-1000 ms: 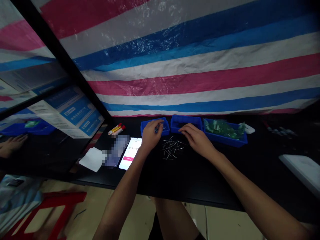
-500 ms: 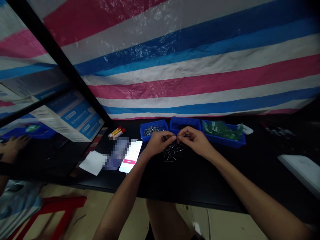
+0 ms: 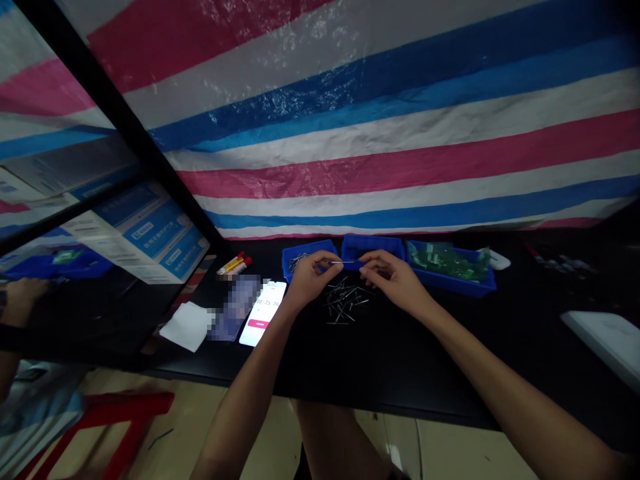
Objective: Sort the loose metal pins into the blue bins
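My left hand point(image 3: 314, 275) pinches a thin metal pin point(image 3: 345, 261) between thumb and fingertips, its free end pointing right. Just across from it, my right hand point(image 3: 389, 275) has curled fingers, with a small gap between thumb and forefinger; I see nothing held there. Below both hands, a loose pile of thin metal pins point(image 3: 345, 300) lies on the black table point(image 3: 380, 360). Behind my left hand stands a blue bin point(image 3: 289, 257) with more metal pieces, partly covered by the hand. A second blue bin point(image 3: 373, 244) sits behind the gap between my hands.
To the right, a third blue bin point(image 3: 467, 287) holds green packets point(image 3: 445, 260). Left of my arm lie a lit phone point(image 3: 264, 313), a white paper point(image 3: 187, 327) and several glue-like tubes point(image 3: 234, 265). A white box point(image 3: 605, 343) rests at right. Another person's hand point(image 3: 25, 300) shows far left.
My hands have moved apart; they were together at the fingertips over the pile. The pin now shows plainly in my left hand, and more of the pile is uncovered.
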Available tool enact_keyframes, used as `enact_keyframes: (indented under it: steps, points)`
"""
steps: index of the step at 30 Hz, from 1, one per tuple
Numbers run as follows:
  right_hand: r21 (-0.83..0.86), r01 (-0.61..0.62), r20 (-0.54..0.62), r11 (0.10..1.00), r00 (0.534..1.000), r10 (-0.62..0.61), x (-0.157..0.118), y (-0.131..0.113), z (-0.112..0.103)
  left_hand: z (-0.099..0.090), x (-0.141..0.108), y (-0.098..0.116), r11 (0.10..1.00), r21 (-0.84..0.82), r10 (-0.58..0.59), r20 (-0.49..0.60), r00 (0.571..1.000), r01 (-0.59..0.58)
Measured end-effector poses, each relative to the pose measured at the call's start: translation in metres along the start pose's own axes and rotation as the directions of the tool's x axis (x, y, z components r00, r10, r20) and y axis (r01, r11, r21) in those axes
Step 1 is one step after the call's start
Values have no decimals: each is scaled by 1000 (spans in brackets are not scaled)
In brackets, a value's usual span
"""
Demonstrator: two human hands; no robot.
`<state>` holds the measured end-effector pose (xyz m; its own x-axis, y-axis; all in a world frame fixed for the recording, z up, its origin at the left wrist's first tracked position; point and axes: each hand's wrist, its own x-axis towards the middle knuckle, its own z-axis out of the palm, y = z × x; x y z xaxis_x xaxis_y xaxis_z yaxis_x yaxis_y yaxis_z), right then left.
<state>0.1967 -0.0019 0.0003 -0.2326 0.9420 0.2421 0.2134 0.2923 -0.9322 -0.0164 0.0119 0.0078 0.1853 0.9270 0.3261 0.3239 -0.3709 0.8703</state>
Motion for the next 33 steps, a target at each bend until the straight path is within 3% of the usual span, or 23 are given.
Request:
enact_keyframes:
  steps: [5,9,12,16,24,28,30,33]
  points:
    - [-319,41,80,947,997,-16,-3,-5,-5,-9,2,1,984,175,6,-186,983,27]
    - [-563,119,220,818,975,9,-5,-6,-8,-17,1,-3,908,418,218,-418,882,-26]
    - [-712,134,268,689,959,90,-5,0,-8,-19,1,-7,893,449,257,-472,843,-21]
    - [-748,149,295,647,948,123,-4,8,-7,-14,1,-7,896,443,249,-432,867,-36]
    - [-736,231,316,636,949,21,-6,0,-4,-1,-3,1,863,494,281,-285,916,-110]
    - [-701,284,266,654,955,-130,-5,-6,-3,3,-7,5,934,333,159,-65,985,-129]
    - [-649,289,242,704,955,-170,-5,-7,-2,7,-9,6,959,258,105,73,992,-120]
    - [-557,258,179,790,965,-189,-6,-8,-1,13,-11,9,959,256,83,155,984,-121]
